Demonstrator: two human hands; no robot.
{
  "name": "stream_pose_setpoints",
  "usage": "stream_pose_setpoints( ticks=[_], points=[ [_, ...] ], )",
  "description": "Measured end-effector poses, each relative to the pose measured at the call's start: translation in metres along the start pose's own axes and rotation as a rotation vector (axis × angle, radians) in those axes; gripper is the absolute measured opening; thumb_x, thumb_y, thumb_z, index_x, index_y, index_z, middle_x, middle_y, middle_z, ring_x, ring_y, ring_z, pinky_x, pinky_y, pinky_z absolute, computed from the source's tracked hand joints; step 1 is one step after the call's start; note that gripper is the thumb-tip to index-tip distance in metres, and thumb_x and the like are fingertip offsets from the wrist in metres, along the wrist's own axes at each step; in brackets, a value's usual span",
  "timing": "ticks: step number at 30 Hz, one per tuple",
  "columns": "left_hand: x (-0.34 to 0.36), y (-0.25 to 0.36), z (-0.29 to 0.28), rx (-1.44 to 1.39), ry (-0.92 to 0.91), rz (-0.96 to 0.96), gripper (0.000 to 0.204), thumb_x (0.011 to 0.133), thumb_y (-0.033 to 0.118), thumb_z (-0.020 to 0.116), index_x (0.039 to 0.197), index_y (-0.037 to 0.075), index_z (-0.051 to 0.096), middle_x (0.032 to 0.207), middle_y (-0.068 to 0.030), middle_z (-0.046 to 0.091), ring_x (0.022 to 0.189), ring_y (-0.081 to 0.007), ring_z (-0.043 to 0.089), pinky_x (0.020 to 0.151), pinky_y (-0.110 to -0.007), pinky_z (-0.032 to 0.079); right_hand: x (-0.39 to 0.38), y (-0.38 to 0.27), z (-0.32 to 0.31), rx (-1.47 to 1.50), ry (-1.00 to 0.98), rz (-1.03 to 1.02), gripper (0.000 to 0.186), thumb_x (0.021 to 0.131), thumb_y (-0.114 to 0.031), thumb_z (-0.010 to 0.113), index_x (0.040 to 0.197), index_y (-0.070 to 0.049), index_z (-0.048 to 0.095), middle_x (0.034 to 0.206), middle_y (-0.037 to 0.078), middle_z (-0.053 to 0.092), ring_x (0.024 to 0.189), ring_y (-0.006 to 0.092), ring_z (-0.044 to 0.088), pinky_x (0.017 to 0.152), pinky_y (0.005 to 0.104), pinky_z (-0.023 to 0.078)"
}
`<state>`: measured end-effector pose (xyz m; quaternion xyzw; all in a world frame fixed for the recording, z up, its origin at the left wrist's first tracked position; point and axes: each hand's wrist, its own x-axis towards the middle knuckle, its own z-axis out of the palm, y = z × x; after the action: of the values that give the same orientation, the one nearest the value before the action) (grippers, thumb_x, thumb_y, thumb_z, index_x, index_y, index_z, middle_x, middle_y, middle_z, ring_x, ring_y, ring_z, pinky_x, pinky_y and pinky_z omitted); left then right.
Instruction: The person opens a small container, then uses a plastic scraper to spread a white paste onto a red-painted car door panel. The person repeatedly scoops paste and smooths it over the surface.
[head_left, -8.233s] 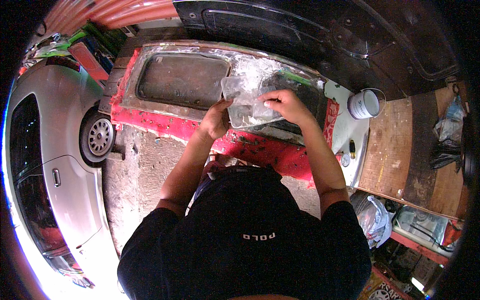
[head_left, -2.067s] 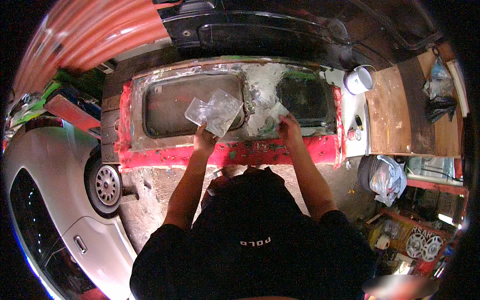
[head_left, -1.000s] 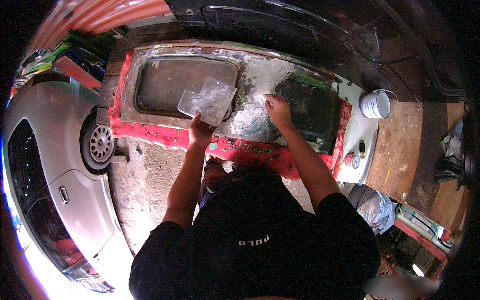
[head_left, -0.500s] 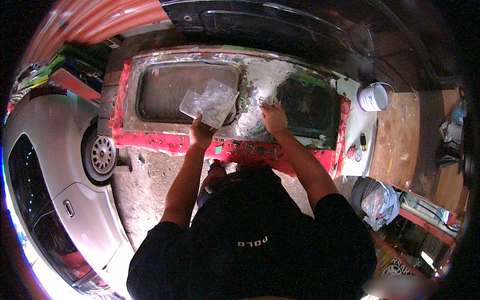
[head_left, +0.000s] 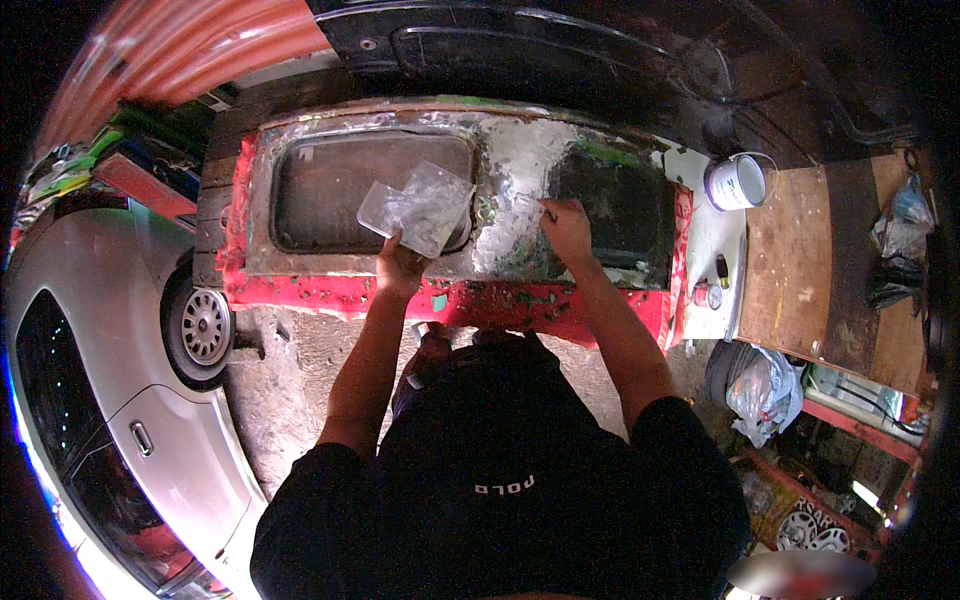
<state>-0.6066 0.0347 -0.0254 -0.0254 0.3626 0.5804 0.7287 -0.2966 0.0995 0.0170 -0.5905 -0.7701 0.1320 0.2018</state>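
Observation:
A vehicle panel point(head_left: 350, 264) with a framed window opening lies flat before me, smeared with grey-white filler point(head_left: 510, 160) in its middle. My left hand point(head_left: 402, 266) grips clear plastic sheets point(head_left: 425, 210) by their near edge, above the window opening; grey paste is smeared over them. Over the right side of the filler, my right hand point(head_left: 568, 232) is closed in a pinch on a small pale spreader point(head_left: 528, 205), whose edge is close to the surface. Much of the spreader blends into the filler, so whether it touches cannot be made out.
Red cloth point(head_left: 340, 297) hangs under the panel's near edge. A white bucket point(head_left: 735, 183), a small tin point(head_left: 707, 295) and a dark bottle point(head_left: 722, 270) stand to the right, beside a wooden board point(head_left: 790, 270). A silver car point(head_left: 150, 350) is close on the left.
My right hand has moved a little to the right across the filler, its fingers now turned more to the left. My left hand and the plastic sheets stay almost in place.

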Motion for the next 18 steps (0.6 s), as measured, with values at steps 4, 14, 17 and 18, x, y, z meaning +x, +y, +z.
stream_pose_setpoints(
  ticks=[4,14,17,18],
  points=[
    [0.0,-0.001,-0.003,0.021,0.005,-0.015,0.052,0.09,0.033,0.048,0.135,0.009,0.04,0.135,-0.0097,0.048,0.123,-0.0291,0.046,0.1,-0.045,0.037,0.018,0.01,0.016,-0.046,0.138,-0.171,0.028,0.077,-0.008,0.061,0.104,-0.009,0.067,0.1,0.01,0.067,0.083,0.0317,0.06,0.08,0.04,0.048],
    [-0.009,-0.001,-0.001,-0.001,0.029,0.016,0.05,0.092,0.034,0.046,0.133,0.007,0.042,0.131,-0.0122,0.051,0.12,-0.029,0.049,0.099,-0.044,0.041,0.017,0.019,0.055,-0.236,0.062,-0.265,0.029,0.075,-0.009,0.063,0.104,-0.01,0.066,0.106,0.003,0.067,0.087,0.0251,0.058,0.082,0.0366,0.049],
    [-0.009,-0.002,-0.004,-0.015,0.017,0.017,0.05,0.091,0.033,0.047,0.133,0.006,0.042,0.131,-0.0122,0.051,0.119,-0.0293,0.05,0.099,-0.043,0.042,0.011,0.019,0.058,-0.264,-0.03,-0.254,0.029,0.075,-0.011,0.064,0.104,-0.011,0.067,0.107,0.002,0.066,0.088,0.0257,0.057,0.082,0.0368,0.049],
    [-0.009,-0.003,-0.003,-0.016,0.024,0.019,0.05,0.091,0.032,0.047,0.133,0.006,0.042,0.131,-0.0121,0.052,0.119,-0.0293,0.05,0.099,-0.043,0.042,0.009,0.019,0.058,-0.281,-0.044,-0.269,0.028,0.075,-0.012,0.064,0.103,-0.011,0.067,0.106,0.002,0.067,0.088,0.0256,0.057,0.082,0.0367,0.049]
  ],
)
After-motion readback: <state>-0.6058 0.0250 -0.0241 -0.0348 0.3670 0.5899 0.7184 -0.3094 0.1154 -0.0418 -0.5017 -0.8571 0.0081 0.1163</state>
